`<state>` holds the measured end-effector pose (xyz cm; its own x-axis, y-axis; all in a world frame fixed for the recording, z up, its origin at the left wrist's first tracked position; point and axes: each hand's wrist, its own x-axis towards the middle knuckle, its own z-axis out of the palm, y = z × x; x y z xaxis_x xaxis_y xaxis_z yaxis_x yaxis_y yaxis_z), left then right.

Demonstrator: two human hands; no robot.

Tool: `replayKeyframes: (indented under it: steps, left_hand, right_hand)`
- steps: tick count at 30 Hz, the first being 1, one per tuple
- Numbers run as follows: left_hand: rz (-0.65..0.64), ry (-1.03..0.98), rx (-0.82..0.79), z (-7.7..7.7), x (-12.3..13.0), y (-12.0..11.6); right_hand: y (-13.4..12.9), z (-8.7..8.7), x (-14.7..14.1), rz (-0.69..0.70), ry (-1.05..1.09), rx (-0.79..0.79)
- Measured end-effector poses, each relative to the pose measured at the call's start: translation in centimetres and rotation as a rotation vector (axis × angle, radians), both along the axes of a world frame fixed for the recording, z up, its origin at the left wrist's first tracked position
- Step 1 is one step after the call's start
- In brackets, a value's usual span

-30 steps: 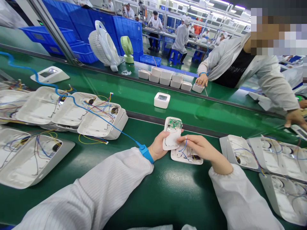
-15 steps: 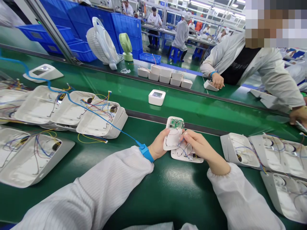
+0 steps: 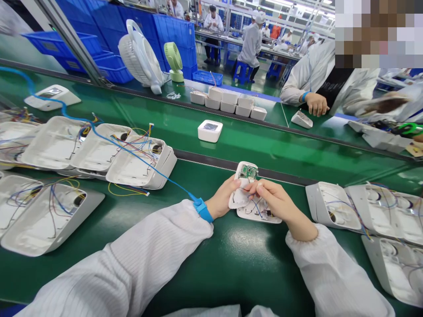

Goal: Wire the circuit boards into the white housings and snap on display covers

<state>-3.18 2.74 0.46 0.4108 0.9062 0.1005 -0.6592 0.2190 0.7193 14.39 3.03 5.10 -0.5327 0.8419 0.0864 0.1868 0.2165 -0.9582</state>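
My left hand [image 3: 224, 197] grips the left edge of a white plastic housing half [image 3: 235, 200], which is tilted up. A green circuit board [image 3: 248, 171] sits at its top end. Below and to the right lies a second white shell [image 3: 254, 214] with blue, black and yellow wires inside, resting on the bench. My right hand [image 3: 272, 196] pinches a thin wire [image 3: 245, 188] over the housing, just under the board; the wire's end is hidden by the fingers. A blue wrist strap [image 3: 202, 210] with a cord is on my left wrist.
Open white shells with wires [image 3: 139, 165] stand in rows on the left, more shells [image 3: 333, 207] on the right. A white device with a screen [image 3: 210, 131] is on the green belt [image 3: 158, 119]. Beyond are small white boxes [image 3: 228, 105], two fans [image 3: 139, 57] and a co-worker's hand [image 3: 316, 104].
My right fingers have moved left over the housing, drawing the wire under the board. The device on the belt has shifted left. The co-worker's hand has come off the small white part.
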Motion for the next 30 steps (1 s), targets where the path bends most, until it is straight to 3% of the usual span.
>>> replayKeyframes:
  steps: [5, 13, 20, 27, 30]
  left_hand:
    - [0.022, 0.031, -0.012, -0.1, -0.1, 0.0]
    - [0.094, 0.079, -0.096, -1.0, -0.1, 0.0]
    - [0.085, 0.136, -0.103, -0.5, 0.0, -0.2]
    - [0.074, 0.109, -0.105, -0.3, 0.1, -0.4]
    - [0.082, 0.092, -0.096, -0.2, 0.1, -0.4]
  right_hand:
    - [0.2, -0.1, -0.4, -0.088, 0.043, -0.134]
    - [0.2, 0.4, -0.6, -0.190, 0.091, -0.208]
    - [0.7, -0.2, 0.0, -0.224, 0.132, -0.356]
    - [1.0, -0.8, 0.1, -0.358, -0.081, -0.166]
    - [1.0, -0.9, 0.0, -0.380, -0.068, -0.127]
